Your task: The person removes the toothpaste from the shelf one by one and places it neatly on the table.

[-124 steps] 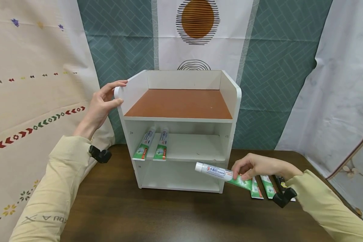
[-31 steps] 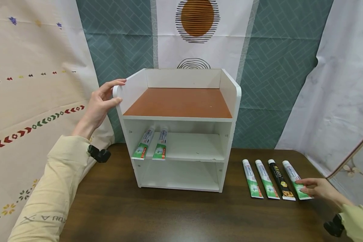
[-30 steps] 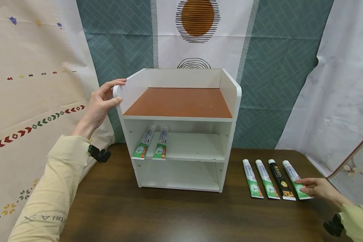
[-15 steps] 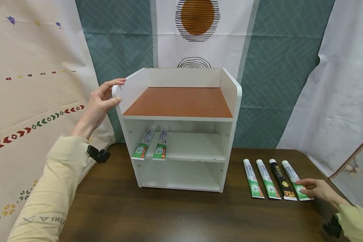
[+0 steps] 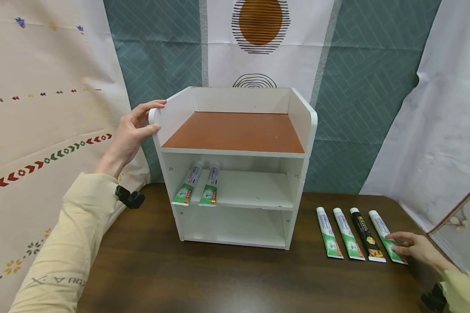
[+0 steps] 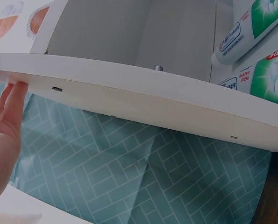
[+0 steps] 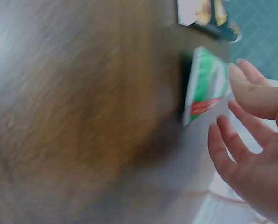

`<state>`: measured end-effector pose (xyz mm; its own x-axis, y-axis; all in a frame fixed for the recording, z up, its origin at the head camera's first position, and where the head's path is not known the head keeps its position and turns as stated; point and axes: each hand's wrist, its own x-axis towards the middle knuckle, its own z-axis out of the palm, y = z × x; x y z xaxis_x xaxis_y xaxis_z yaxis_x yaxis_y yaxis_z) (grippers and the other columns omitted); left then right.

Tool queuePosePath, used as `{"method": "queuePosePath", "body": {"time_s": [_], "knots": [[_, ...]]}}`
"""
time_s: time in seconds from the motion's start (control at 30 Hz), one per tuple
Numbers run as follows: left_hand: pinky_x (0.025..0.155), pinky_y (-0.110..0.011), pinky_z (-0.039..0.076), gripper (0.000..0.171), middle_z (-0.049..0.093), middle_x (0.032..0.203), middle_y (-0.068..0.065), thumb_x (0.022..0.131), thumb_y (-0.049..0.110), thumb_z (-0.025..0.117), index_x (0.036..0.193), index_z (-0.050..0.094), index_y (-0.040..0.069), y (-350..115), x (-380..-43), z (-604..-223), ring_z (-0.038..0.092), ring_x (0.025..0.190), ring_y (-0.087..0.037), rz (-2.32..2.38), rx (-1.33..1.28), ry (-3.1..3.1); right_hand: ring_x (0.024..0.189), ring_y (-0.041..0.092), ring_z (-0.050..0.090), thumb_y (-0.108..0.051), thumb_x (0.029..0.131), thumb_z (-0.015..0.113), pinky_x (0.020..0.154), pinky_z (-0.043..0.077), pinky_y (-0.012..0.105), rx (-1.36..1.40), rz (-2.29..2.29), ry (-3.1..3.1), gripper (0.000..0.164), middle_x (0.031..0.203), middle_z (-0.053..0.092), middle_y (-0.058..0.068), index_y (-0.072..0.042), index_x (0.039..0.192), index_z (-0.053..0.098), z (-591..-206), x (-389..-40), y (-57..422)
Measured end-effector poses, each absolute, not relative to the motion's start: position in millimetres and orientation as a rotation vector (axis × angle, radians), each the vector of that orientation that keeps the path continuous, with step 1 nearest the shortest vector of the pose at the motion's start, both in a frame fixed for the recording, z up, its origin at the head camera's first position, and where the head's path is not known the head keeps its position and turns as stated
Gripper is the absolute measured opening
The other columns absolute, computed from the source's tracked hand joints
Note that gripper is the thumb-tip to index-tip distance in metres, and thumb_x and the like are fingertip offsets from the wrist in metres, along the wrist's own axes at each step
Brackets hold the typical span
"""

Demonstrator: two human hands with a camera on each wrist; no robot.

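Observation:
A white shelf unit (image 5: 235,153) with a brown top stands on the table. My left hand (image 5: 131,132) grips the upper front edge of its left side panel. Two green-and-white toothpaste tubes, one at the left wall (image 5: 188,184) and one beside it (image 5: 209,186), lie on the middle shelf. To the right of the unit, a row on the table holds two green-and-white tubes (image 5: 330,232) (image 5: 349,234), a black toothpaste tube (image 5: 367,234) and a rightmost green-and-white tube (image 5: 381,226). My right hand (image 5: 419,250) pinches that rightmost tube near its flat end, between thumb and fingers.
The dark wooden table (image 5: 219,278) extends in front of the unit. A patterned cloth (image 5: 55,108) hangs at the left, a teal one (image 5: 364,108) behind, and a pale one (image 5: 450,130) close to the table's right edge.
Earlier my right hand held a green-and-white tube before the shelf; it now pinches one at the row's right end. That tube's flat end has shifted slightly. My left hand keeps its hold.

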<state>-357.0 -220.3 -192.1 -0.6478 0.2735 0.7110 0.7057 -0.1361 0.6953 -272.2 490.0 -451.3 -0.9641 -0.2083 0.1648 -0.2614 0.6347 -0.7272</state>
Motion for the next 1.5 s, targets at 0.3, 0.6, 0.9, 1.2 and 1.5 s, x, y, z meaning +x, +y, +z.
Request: {"method": "queuePosePath", "body": {"time_s": [0.3, 0.6, 0.9, 1.2, 1.5], "knots": [[0.079, -0.026, 0.043, 0.043, 0.039, 0.134, -0.012, 0.081, -0.013, 0.054, 0.121, 0.057, 0.005, -220, -357, -193, 0.036, 0.119, -0.025, -1.844, -1.085, -1.807, 0.077, 0.005, 0.057, -0.014, 0.085, 0.064, 0.058, 0.045, 0.027, 0.320, 0.992, -2.712, 0.030, 0.100, 0.060, 0.021, 0.006, 0.107, 0.059, -418, -271, 450], [0.079, -0.026, 0.042, 0.043, 0.040, 0.134, -0.012, 0.081, -0.013, 0.054, 0.121, 0.057, 0.005, -219, -357, -193, 0.036, 0.119, -0.025, -1.843, -1.090, -1.806, 0.085, 0.012, 0.059, -0.008, 0.085, 0.062, 0.063, 0.048, 0.027, 0.639, 1.126, -2.657, 0.025, 0.102, 0.059, 0.008, 0.002, 0.109, 0.060, -399, -271, 385], [0.082, -0.026, 0.041, 0.043, 0.040, 0.134, -0.012, 0.081, -0.012, 0.055, 0.120, 0.057, 0.005, -218, -357, -193, 0.034, 0.121, -0.024, -1.830, -1.079, -1.819, 0.088, 0.020, 0.060, -0.005, 0.085, 0.061, 0.068, 0.048, 0.028, 0.887, 1.281, -2.584, 0.024, 0.101, 0.061, 0.007, 0.002, 0.108, 0.059, -398, -273, 337], [0.082, -0.026, 0.040, 0.042, 0.040, 0.134, -0.012, 0.081, -0.011, 0.056, 0.120, 0.057, 0.005, -219, -357, -192, 0.035, 0.120, -0.025, -1.821, -1.076, -1.818, 0.089, 0.017, 0.059, -0.010, 0.086, 0.061, 0.070, 0.048, 0.029, 0.940, 1.312, -2.590, 0.021, 0.101, 0.062, 0.003, -0.004, 0.106, 0.061, -388, -271, 303], [0.082, -0.026, 0.040, 0.042, 0.040, 0.134, -0.012, 0.081, -0.011, 0.056, 0.120, 0.057, 0.005, -219, -357, -193, 0.035, 0.120, -0.025, -1.818, -1.074, -1.817, 0.091, 0.017, 0.058, -0.011, 0.087, 0.060, 0.071, 0.048, 0.029, 1.063, 1.228, -2.552, 0.019, 0.101, 0.062, 0.001, -0.008, 0.106, 0.062, -375, -267, 263]]}}
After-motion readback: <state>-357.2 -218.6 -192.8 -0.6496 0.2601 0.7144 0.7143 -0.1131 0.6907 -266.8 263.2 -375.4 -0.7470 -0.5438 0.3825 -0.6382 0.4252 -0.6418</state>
